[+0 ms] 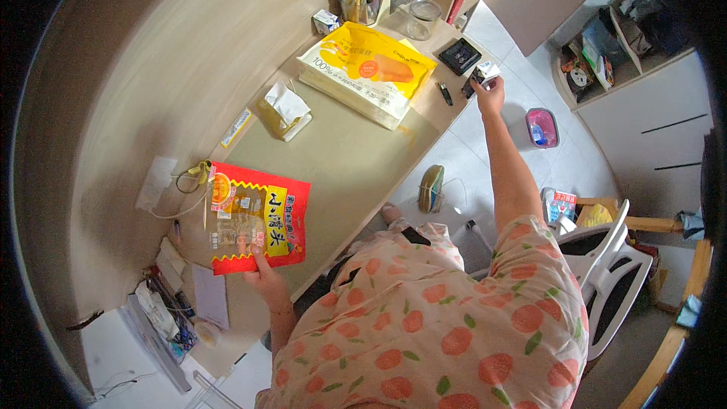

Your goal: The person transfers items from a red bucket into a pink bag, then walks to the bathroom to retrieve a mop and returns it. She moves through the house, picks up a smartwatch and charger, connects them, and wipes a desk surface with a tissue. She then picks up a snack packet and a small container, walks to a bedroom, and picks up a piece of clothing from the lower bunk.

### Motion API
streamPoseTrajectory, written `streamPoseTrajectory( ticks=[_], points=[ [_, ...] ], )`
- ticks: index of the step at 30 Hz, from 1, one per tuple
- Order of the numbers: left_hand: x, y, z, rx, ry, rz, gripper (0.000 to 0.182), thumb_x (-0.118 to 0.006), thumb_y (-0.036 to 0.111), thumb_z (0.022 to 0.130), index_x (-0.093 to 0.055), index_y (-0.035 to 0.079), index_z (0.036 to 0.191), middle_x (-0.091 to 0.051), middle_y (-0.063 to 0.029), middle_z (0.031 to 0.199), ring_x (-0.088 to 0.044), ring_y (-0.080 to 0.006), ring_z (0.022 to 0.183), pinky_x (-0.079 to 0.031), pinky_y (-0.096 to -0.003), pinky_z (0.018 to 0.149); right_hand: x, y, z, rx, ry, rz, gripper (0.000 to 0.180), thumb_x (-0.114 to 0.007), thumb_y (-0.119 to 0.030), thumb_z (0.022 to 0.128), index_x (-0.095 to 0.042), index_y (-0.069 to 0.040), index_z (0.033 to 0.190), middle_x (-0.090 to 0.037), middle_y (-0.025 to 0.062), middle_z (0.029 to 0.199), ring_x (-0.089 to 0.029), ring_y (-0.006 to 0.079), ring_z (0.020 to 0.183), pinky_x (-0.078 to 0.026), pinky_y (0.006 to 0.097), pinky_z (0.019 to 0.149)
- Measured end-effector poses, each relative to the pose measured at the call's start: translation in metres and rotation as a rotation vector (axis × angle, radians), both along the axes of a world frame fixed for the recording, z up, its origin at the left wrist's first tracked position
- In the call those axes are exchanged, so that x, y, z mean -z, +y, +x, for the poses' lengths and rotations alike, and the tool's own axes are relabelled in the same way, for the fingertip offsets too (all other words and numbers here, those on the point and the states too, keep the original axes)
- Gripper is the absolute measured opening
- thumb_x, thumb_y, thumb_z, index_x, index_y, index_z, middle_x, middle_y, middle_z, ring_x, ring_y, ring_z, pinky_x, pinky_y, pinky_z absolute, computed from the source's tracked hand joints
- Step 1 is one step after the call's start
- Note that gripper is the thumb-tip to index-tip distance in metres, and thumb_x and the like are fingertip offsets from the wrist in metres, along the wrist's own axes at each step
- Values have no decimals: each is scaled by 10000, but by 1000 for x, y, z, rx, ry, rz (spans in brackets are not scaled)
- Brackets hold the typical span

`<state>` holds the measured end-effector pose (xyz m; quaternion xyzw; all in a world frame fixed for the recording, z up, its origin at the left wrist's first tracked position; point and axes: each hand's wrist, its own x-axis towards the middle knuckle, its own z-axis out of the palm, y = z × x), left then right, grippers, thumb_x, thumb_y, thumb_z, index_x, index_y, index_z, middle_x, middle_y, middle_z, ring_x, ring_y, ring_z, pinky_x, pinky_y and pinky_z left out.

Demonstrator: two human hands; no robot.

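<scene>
My left hand [266, 279] pinches the lower edge of a red and yellow snack bag [278, 193] with a clear window, held over the near-left part of the desk [335, 182]. Across at the desk's right end, my right hand [491, 94] grips a small black and white packet [484, 72] by the edge. Close to it are a black plastic tray [459, 57] and a small dark clipper-like object [445, 94]. A large yellow and white cake package [369, 68] lies on the desk between my hands. Left of it sits an opened tissue pack [285, 111].
Toward the wall stand a pen holder [359, 3], a clear lidded jar [423, 20] and a small box [326, 21]. A power strip [156, 182] is by the wall. On the floor are a pink bin [542, 128] and a shoe [431, 188]; a white chair [602, 278] stands right.
</scene>
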<state>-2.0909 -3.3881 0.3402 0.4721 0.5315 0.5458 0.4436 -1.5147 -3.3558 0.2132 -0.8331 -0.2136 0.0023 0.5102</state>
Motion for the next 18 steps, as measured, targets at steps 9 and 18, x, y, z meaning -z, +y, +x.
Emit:
streamPoseTrajectory(
  ticks=[9, 18],
  points=[
    [-14, -2, 25, -40, 170, -108, 424, -457, 159, 926, -367, -24, 1298, -483, -167, 1192, -536, -207, 1005, -462, -312, 830, -2, -2, -22, 95, -150, 120, 702, -782, -198, 657, -403, 55, 1191, -530, 190, 1106, -547, 255, 982, -436, 352, 849],
    [-21, -3, 47, -129, 157, -44, 368, -481, 139, 919, -456, -54, 1231, -561, -131, 1081, -536, -154, 936, -440, -282, 810, 1, 72, -131, -201, 465, 12, 482, -599, -369, 836, -470, 1, 1116, -568, 88, 950, -561, 151, 774, -480, 274, 607]
  ],
)
